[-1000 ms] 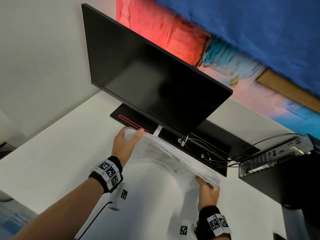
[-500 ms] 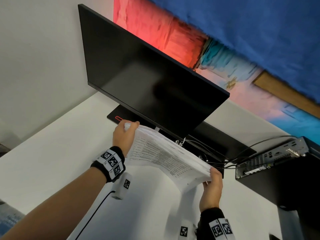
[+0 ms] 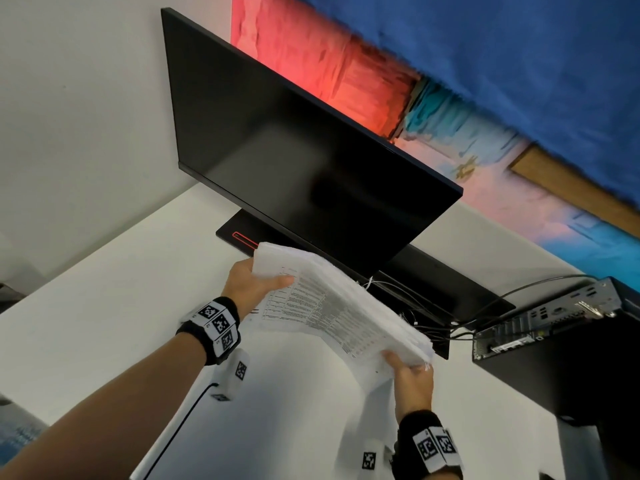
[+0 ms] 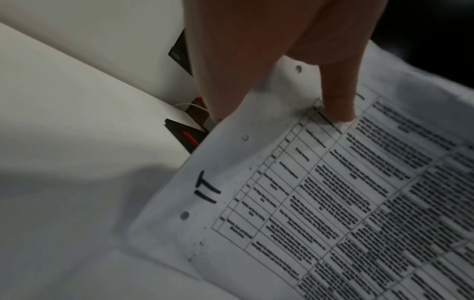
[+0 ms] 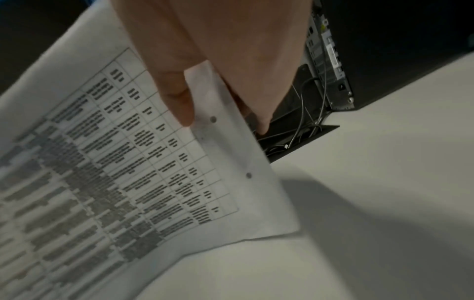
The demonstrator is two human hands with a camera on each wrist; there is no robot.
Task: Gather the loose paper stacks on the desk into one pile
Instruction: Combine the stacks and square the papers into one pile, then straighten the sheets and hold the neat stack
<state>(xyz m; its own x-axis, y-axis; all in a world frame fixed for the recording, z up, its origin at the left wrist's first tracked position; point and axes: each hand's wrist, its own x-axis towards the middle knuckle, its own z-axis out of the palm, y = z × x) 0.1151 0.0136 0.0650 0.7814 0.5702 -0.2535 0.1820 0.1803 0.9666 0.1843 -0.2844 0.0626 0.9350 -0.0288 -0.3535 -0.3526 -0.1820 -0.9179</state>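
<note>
A thick stack of printed, hole-punched paper (image 3: 332, 303) is held above the white desk (image 3: 104, 306), just in front of the monitor. My left hand (image 3: 256, 282) grips its far left end, thumb on the top sheet and fingers underneath. My right hand (image 3: 412, 372) grips the near right end the same way. The stack sags and fans at its edges. In the left wrist view the thumb (image 4: 336, 97) presses the top sheet of the paper stack (image 4: 333, 203), marked "IT". In the right wrist view my thumb (image 5: 174, 91) pinches the paper stack (image 5: 115, 162) by its punched margin.
A black monitor (image 3: 311, 161) stands right behind the stack on a black base (image 3: 239, 233). Cables (image 3: 433, 323) and a small computer (image 3: 543, 317) on a black unit lie to the right. The wall closes the left side.
Both hands lifted the stack higher and turned it flatter. The left hand's thumb has come over onto the top sheet; the right hand keeps its grip on the near end.
</note>
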